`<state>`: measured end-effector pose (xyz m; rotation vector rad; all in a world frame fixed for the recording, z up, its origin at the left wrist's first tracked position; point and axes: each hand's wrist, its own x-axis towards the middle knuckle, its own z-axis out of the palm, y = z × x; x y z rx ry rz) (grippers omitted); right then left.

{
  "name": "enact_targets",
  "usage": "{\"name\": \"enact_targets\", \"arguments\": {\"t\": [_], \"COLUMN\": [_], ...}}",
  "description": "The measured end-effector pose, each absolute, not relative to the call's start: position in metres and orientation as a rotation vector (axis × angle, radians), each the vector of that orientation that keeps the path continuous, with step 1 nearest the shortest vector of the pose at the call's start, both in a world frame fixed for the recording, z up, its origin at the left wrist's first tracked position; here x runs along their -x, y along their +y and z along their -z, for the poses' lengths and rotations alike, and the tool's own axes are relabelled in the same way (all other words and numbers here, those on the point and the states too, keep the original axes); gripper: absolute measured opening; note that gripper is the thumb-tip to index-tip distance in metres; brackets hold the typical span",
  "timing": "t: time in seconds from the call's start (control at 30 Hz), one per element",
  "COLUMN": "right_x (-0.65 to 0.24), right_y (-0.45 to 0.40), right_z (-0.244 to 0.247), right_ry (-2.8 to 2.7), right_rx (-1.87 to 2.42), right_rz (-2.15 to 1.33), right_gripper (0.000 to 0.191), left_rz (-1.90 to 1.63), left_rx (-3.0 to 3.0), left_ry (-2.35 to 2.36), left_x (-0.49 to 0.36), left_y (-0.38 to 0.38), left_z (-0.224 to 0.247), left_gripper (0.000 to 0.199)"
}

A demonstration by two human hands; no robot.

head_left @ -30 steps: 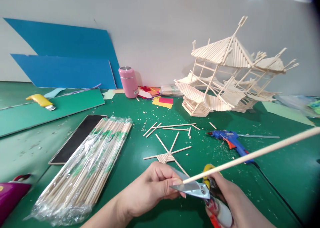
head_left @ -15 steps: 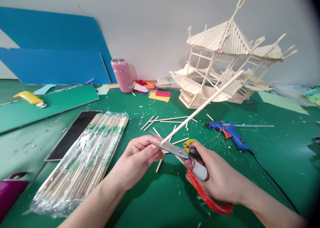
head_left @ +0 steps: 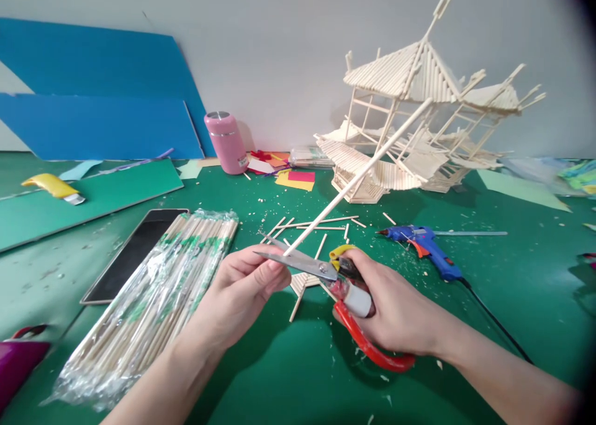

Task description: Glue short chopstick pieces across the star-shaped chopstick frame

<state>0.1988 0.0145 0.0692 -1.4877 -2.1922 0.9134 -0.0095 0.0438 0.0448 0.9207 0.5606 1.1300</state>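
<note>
My left hand [head_left: 249,288] pinches the lower end of a long pale wooden stick [head_left: 356,179], which slants up to the right in front of the stick model. In my right hand [head_left: 388,301] is a pair of scissors [head_left: 307,265] with red and yellow handles. Their blades are parted around the stick close to my left fingertips. Beneath and behind the blades, a small flat piece made of sticks [head_left: 302,282] lies on the green table [head_left: 279,375], partly hidden by the scissors and my hands.
A stick pavilion model [head_left: 405,77] stands at the back right, with a blue glue gun [head_left: 426,248] before it. Wrapped sticks [head_left: 158,301] and a black phone [head_left: 133,251] lie left. A pink bottle [head_left: 226,144] stands by the wall; short sticks [head_left: 321,220] lie mid-table.
Both hands, with the scissors and the stick, have shifted left and slightly up. The stick's far end is lower in front of the model, and more of the small stick piece shows below.
</note>
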Motion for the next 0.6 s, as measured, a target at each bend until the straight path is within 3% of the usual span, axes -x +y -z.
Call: {"name": "enact_targets", "arguments": {"t": [0.33,0.6], "right_x": [-0.202,-0.217], "right_y": [0.01,-0.01], "right_z": [-0.064,-0.05], "right_ry": [-2.23,-2.2], "right_rx": [1.525,1.624], "right_rz": [-0.922,-0.917], "right_gripper": [0.016,0.02], "left_rz": [-1.011,-0.923], "left_rx": [-0.811,-0.851], "left_ry": [0.537,0.563], "left_x": [0.002,-0.01], "left_y": [0.041,0.029], "left_z": [-0.041,-0.034], "left_gripper": [0.009,0.014]}}
